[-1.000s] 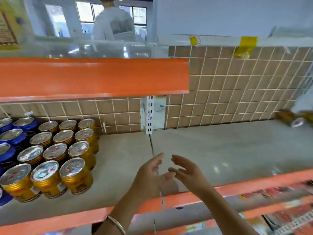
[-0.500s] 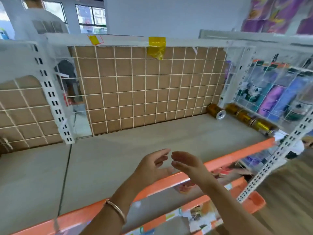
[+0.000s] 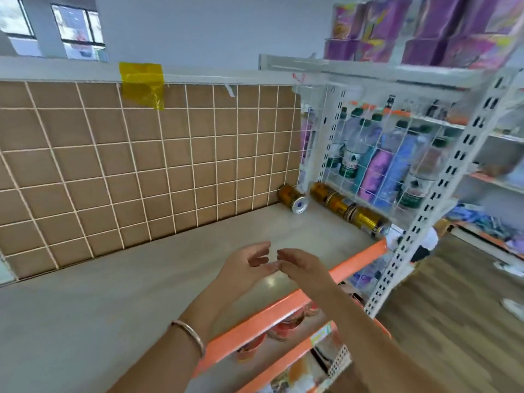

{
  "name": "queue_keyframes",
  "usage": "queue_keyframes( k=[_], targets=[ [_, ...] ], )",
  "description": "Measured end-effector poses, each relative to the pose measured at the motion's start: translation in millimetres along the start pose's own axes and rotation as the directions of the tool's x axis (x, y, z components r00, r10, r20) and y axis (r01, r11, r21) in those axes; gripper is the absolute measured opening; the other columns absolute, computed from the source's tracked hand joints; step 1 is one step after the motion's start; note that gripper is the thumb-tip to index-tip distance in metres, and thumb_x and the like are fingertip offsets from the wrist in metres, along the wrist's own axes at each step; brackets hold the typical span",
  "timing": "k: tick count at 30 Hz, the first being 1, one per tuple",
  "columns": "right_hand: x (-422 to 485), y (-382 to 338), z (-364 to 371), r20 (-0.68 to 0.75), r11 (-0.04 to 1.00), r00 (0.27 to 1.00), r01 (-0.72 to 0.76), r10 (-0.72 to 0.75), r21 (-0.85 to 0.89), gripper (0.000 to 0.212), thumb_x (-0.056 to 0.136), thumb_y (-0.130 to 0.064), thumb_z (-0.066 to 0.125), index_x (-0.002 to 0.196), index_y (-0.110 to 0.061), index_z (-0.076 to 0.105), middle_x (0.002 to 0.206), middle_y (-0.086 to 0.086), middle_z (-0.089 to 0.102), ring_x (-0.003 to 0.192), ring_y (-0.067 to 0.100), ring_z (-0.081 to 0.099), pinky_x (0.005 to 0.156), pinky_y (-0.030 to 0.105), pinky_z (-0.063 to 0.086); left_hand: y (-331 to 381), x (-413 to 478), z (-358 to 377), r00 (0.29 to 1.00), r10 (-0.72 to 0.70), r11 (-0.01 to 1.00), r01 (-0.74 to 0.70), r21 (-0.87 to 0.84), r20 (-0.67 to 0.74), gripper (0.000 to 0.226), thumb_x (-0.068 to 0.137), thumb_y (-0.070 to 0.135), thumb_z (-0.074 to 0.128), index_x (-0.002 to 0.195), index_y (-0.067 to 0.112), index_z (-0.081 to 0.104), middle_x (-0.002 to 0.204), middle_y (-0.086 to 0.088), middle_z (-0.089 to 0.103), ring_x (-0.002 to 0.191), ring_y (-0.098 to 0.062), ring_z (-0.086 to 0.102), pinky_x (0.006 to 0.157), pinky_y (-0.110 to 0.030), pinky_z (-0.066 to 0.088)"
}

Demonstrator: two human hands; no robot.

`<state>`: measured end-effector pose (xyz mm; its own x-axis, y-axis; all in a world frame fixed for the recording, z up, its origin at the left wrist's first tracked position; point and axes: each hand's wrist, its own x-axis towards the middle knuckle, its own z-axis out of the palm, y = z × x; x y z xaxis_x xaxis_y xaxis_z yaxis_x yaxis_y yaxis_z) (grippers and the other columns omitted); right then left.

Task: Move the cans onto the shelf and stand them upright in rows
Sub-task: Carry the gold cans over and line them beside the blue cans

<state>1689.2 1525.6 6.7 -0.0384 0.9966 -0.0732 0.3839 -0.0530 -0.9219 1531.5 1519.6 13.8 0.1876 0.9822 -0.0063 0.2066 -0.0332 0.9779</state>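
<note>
Hovering over the shelf (image 3: 127, 293) near its front, the left hand (image 3: 241, 269) and right hand (image 3: 304, 269) are empty, fingers relaxed, fingertips almost meeting. Gold cans lie on their sides in the far right corner: a lone can (image 3: 292, 198) by the tiled back, a row of cans (image 3: 350, 212) along the wire side panel (image 3: 368, 154). A hasty reach could nudge them rolling toward the orange front lip (image 3: 283, 309).

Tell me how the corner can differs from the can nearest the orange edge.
The corner can lies alone, silver end toward us; the front can ends a row, side showing. The corner can sits by the tiled back, the front can along the wire panel. Both are gold, lying down.
</note>
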Motion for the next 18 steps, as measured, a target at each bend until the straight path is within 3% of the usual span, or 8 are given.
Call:
queue_keyframes(
  k=[3, 6, 10, 13, 16, 18],
  targets=[
    [32.8, 5.6, -13.9, -0.014, 1.0, 1.0, -0.016, 0.016, -0.014, 0.029, 0.088, -0.009, 0.061, 0.117, -0.008, 0.063, 0.103, 0.0, 0.062, 0.076, 0.0, 0.054, 0.07, 0.011, 0.042, -0.1, 36.6, 10.4, 1.0, -0.017, 1.0, 0.017, -0.02, 0.003, 0.054, 0.08, 0.016, 0.073, 0.13, 0.012, 0.053, 0.124, -0.004, 0.058, 0.109, -0.013, 0.06, 0.085, -0.016, 0.048],
    [65.6, 7.1, -30.3, -0.019, 0.999, 0.999, -0.028, 0.027, -0.038, 0.027, 0.088, -0.007, 0.059, 0.114, -0.008, 0.064, 0.1, 0.002, 0.063, 0.072, 0.001, 0.054, 0.067, 0.014, 0.041, 2.9, 71.3, 18.3, 0.997, -0.069, 0.996, 0.07, -0.046, 0.02, 0.053, 0.08, 0.018, 0.072, 0.129, 0.012, 0.053, 0.125, -0.007, 0.059, 0.106, -0.013, 0.06, 0.09, -0.021, 0.045],
    [105.2, 7.2, -56.3, -0.031, 0.996, 0.999, -0.045, 0.043, -0.077, 0.029, 0.088, -0.009, 0.059, 0.116, -0.008, 0.064, 0.101, 0.001, 0.064, 0.078, 0.006, 0.057, 0.078, 0.021, 0.043, 10.9, 119.0, 28.0, 0.992, -0.116, 0.993, 0.118, -0.029, 0.058, 0.048, 0.082, 0.024, 0.07, 0.127, 0.015, 0.055, 0.12, -0.003, 0.062, 0.107, -0.013, 0.061, 0.094, -0.025, 0.046],
    [128.3, 7.6, -73.4, -0.002, 0.989, 0.998, -0.069, 0.07, -0.133, 0.032, 0.089, -0.016, 0.059, 0.12, -0.014, 0.062, 0.107, -0.004, 0.062, 0.093, 0.009, 0.057, 0.082, 0.019, 0.042, 11.8, 152.3, 36.1, 0.977, -0.211, 0.976, 0.211, -0.046, 0.015, 0.038, 0.084, 0.026, 0.067, 0.12, 0.018, 0.06, 0.11, -0.003, 0.067, 0.102, -0.015, 0.063, 0.098, -0.032, 0.048],
    [154.9, 9.1, -92.0, 0.003, 0.974, 0.996, -0.082, 0.085, -0.209, 0.035, 0.089, -0.018, 0.059, 0.124, -0.016, 0.06, 0.118, -0.003, 0.059, 0.1, 0.009, 0.054, 0.085, 0.019, 0.041, 12.8, 185.3, 45.0, 0.939, -0.345, 0.933, 0.342, -0.108, -0.005, 0.026, 0.086, 0.022, 0.064, 0.11, 0.014, 0.061, 0.098, -0.007, 0.067, 0.093, -0.019, 0.064, 0.086, -0.029, 0.049],
    [174.6, 9.3, -108.0, -0.004, 0.969, 0.995, -0.097, 0.099, -0.228, 0.035, 0.09, -0.017, 0.058, 0.125, -0.015, 0.059, 0.117, -0.002, 0.057, 0.098, 0.01, 0.052, 0.081, 0.018, 0.042, 16.4, 208.3, 50.3, 0.908, -0.417, 0.893, 0.403, -0.202, -0.031, 0.005, 0.089, 0.011, 0.059, 0.093, 0.008, 0.061, 0.084, -0.01, 0.059, 0.078, -0.021, 0.056, 0.072, -0.026, 0.043]
  ],
)
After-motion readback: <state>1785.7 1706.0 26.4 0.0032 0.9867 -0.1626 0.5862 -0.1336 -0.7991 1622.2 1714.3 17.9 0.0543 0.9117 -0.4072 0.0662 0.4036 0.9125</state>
